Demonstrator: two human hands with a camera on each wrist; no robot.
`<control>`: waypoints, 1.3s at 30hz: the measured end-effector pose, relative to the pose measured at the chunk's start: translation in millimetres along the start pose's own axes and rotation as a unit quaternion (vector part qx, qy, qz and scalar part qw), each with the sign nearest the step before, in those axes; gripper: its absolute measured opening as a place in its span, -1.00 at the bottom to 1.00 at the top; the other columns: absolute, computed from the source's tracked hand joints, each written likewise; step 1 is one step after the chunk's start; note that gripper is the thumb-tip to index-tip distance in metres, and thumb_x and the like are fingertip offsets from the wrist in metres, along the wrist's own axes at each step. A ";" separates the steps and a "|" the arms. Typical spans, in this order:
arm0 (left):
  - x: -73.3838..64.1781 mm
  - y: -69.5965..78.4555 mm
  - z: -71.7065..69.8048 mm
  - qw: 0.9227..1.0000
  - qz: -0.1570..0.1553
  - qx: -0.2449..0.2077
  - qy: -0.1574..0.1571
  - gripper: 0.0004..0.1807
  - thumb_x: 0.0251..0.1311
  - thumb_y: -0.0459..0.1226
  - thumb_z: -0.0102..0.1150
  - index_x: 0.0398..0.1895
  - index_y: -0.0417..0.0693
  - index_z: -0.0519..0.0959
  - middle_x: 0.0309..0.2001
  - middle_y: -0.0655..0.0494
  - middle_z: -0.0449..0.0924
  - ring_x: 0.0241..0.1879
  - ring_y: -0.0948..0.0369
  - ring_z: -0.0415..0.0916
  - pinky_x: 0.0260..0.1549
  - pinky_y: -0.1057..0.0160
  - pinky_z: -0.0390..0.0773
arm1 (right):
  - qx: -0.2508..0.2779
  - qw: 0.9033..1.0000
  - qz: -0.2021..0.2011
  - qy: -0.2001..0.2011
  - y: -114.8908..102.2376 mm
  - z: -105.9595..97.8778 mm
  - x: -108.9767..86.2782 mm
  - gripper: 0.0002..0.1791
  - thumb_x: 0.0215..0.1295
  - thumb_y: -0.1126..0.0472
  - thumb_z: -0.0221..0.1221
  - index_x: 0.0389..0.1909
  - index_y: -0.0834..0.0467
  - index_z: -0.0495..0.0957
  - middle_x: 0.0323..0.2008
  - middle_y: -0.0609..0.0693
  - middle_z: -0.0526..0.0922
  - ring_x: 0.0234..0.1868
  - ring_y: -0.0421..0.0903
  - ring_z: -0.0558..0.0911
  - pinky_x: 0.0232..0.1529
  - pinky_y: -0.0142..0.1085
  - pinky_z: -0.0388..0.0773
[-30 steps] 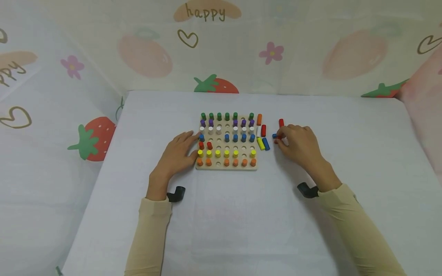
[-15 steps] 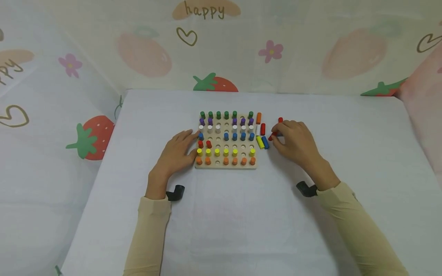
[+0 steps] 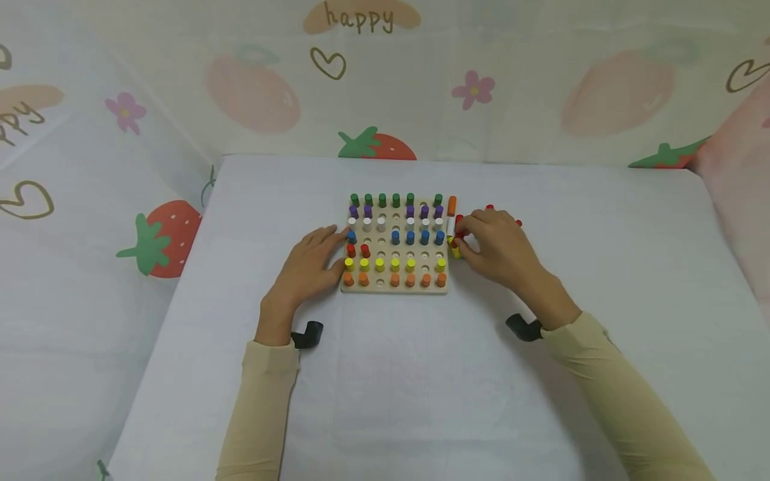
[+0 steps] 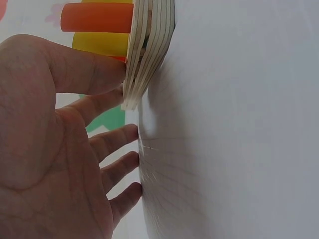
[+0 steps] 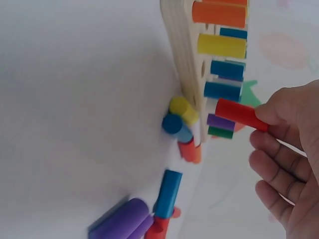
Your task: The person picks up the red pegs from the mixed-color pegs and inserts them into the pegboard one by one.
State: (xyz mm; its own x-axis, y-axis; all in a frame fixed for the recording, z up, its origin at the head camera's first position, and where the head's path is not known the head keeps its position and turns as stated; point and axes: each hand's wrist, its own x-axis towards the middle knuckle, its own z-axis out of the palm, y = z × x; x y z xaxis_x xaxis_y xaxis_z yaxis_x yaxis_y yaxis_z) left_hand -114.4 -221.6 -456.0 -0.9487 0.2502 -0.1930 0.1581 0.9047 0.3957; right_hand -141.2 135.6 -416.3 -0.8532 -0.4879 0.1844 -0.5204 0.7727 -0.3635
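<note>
- On my head feed: flat pale-wood pegboard [image 3: 394, 291] on white tabletop [image 3: 391, 381], w/ rows of upright coloured pegs [image 3: 379, 265]; strawberry-print sheet [image 3: 397, 100] behind.
- In the way, btwn most of R hand [image 3: 502, 250] & board's R edge: loose pegs lying down, incl. orange cylinder peg [image 3: 452, 206], white cylinder peg [image 3: 450, 227], yellow cylinder peg [image 5: 183, 109], w/ blue cylinder peg [image 5: 177, 128] just beside the yellow.
- Farther from board, R wrist cam: another blue peg [image 5: 168, 193] near purple cylinder pegs [image 5: 120, 219], partly cut off by frame.
- Red cylinder peg [image 5: 240, 113]: up off tabletop by board's R edge, tilted slightly vs. the upright pegs.
- R hand: thumb & fingertip pinch its top end, free end down; other fingers loosely bent. Forearm in beige sleeve [image 3: 625, 401] angles in from lower R.
- L hand [image 3: 308, 264]: fingers spread wide, nothing held; thumb & index touch board's L edge, other three tips down on tabletop. Black curved mount [image 3: 307, 335] at that wrist.
</note>
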 end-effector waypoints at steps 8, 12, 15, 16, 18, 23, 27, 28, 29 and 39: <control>0.6 -2.9 0.8 1.000 0.000 0.005 0.000 -0.28 0.48 -0.10 -0.02 0.68 0.06 0.21 0.69 -0.13 0.14 0.69 -0.14 0.03 0.70 -0.21 0.02 | 0.000 1.000 -0.020 -0.005 -14.7 1.0 10.8 -0.74 0.34 0.18 0.39 -0.03 0.21 0.72 -0.16 0.11 0.80 -0.05 0.10 0.68 0.17 0.02 0.65; -0.2 -3.1 0.3 1.000 -0.003 0.001 -0.001 -0.28 0.48 -0.09 -0.02 0.68 0.06 0.21 0.69 -0.13 0.14 0.69 -0.14 0.03 0.70 -0.21 0.03 | 0.006 0.999 -0.033 -0.004 -23.0 2.3 15.9 -0.75 0.35 0.16 0.39 -0.04 0.20 0.73 -0.17 0.10 0.81 -0.09 0.09 0.68 0.18 0.01 0.65; -0.5 -3.3 0.4 1.000 -0.005 -0.001 -0.002 -0.28 0.48 -0.09 -0.02 0.68 0.07 0.21 0.69 -0.12 0.13 0.70 -0.15 0.02 0.70 -0.22 0.02 | 0.008 0.999 -0.042 -0.003 -28.7 3.7 19.2 -0.74 0.34 0.16 0.40 -0.05 0.20 0.73 -0.17 0.09 0.81 -0.10 0.09 0.68 0.22 0.02 0.64; -0.5 -3.4 0.5 1.000 -0.005 -0.002 -0.002 -0.28 0.48 -0.09 -0.02 0.68 0.07 0.21 0.69 -0.12 0.13 0.70 -0.15 0.02 0.70 -0.22 0.02 | 0.008 0.999 -0.044 -0.004 -30.3 4.3 20.5 -0.74 0.34 0.16 0.40 -0.04 0.20 0.73 -0.16 0.09 0.81 -0.10 0.09 0.68 0.24 0.02 0.64; -0.6 -3.5 0.6 1.000 -0.006 -0.002 -0.002 -0.28 0.48 -0.09 -0.02 0.68 0.07 0.21 0.69 -0.12 0.13 0.70 -0.15 0.02 0.70 -0.22 0.02 | 0.010 0.999 -0.046 -0.005 -33.0 5.7 22.8 -0.74 0.33 0.16 0.41 -0.04 0.20 0.73 -0.15 0.10 0.81 -0.07 0.09 0.69 0.26 0.03 0.63; -0.7 -3.6 0.4 1.000 -0.009 -0.003 -0.002 -0.28 0.48 -0.09 -0.02 0.69 0.09 0.20 0.70 -0.11 0.12 0.70 -0.14 0.01 0.70 -0.22 0.01 | 0.029 0.998 -0.054 -0.007 -39.2 11.3 29.0 -0.76 0.35 0.17 0.39 -0.06 0.20 0.74 -0.12 0.10 0.81 -0.05 0.08 0.70 0.29 0.03 0.61; 0.8 -3.3 0.9 1.000 -0.008 -0.007 0.000 -0.27 0.46 -0.08 -0.02 0.69 0.10 0.20 0.69 -0.10 0.13 0.70 -0.15 0.02 0.70 -0.24 0.01 | 0.039 0.997 -0.062 -0.008 -44.9 14.8 32.6 -0.76 0.36 0.17 0.38 -0.05 0.21 0.75 -0.12 0.09 0.81 -0.02 0.08 0.70 0.27 0.02 0.63; 1.2 -3.2 1.1 1.000 -0.008 -0.008 0.000 -0.26 0.45 -0.08 -0.02 0.69 0.10 0.20 0.69 -0.10 0.13 0.70 -0.15 0.02 0.70 -0.24 0.01 | 0.037 0.997 -0.061 -0.010 -46.4 15.5 33.4 -0.76 0.36 0.16 0.38 -0.05 0.20 0.75 -0.10 0.09 0.81 0.00 0.08 0.70 0.26 0.01 0.63; 1.5 -2.8 1.2 1.000 -0.007 -0.010 0.001 -0.26 0.44 -0.08 -0.03 0.68 0.10 0.20 0.69 -0.10 0.13 0.70 -0.15 0.02 0.70 -0.24 0.01 | 0.035 0.998 -0.059 -0.013 -47.9 16.2 34.0 -0.75 0.36 0.15 0.38 -0.04 0.19 0.75 -0.09 0.09 0.80 0.04 0.08 0.70 0.28 0.01 0.63; 1.4 -3.8 1.9 1.000 -0.001 -0.006 0.002 -0.28 0.47 -0.09 -0.01 0.67 0.09 0.22 0.69 -0.11 0.14 0.70 -0.14 0.03 0.70 -0.21 0.03 | 0.044 0.996 -0.060 -0.044 -59.1 29.1 41.8 -0.76 0.40 0.17 0.33 0.00 0.17 0.73 0.00 0.10 0.79 0.16 0.11 0.67 0.42 0.04 0.57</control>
State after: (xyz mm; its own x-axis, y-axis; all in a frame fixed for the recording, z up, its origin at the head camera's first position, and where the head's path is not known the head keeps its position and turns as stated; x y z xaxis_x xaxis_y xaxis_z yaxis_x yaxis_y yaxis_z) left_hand -115.8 -224.0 -459.5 -0.9501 0.2478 -0.1896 0.1539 0.9007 0.4062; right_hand -145.2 57.7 -413.7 -0.7764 -0.6117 0.1518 -0.6104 0.6698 -0.4228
